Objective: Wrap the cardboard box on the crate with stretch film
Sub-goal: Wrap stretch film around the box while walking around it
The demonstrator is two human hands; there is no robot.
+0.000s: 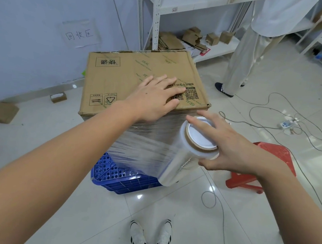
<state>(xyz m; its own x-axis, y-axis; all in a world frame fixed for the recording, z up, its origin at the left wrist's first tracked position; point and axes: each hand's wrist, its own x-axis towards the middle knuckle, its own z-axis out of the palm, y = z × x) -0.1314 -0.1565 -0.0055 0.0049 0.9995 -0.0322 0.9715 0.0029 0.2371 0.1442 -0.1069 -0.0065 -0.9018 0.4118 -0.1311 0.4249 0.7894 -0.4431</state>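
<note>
Pale glossy floor tiles [169, 208] run out to a light blue wall [39, 18] on the left, where a taped paper sign [79, 33] carries handwritten characters. Behind stands a white metal shelving rack [157, 16], its lowest shelf littered with flattened cardboard scraps [169, 42] and a few small cartons. A second person in pale trousers [242, 57] and dark shoes stands by the rack at the upper right.

The cardboard box [141, 71] sits on a blue perforated plastic crate [114, 174], its top bearing printed tape, QR codes and handling symbols. Clear stretch film [145, 147] already sheathes the near side of the box and reaches down over the crate's upper edge.

The left hand [154, 96] lies flat on the box top, fingers straight and spread, pressing down over the QR codes. The right hand [225, 143] grips the upper end of the stretch film roll [190, 152] — fingers curled over the white end cap and cardboard core, thumb under the rim. The roll stands just off the box's near right corner, tilted, with a taut sheet of film stretching from it to the wrapped side.

Close to the right forearm sits a red plastic stool [267, 167], right beside the roll's lower end. Grey cables [271, 114] loop over the floor behind it to a white power strip [287, 124], and one cable trails past the crate toward the wearer's white-and-black sneakers [150, 235]. Small cardboard boxes [2, 111] lie by the wall at left.
</note>
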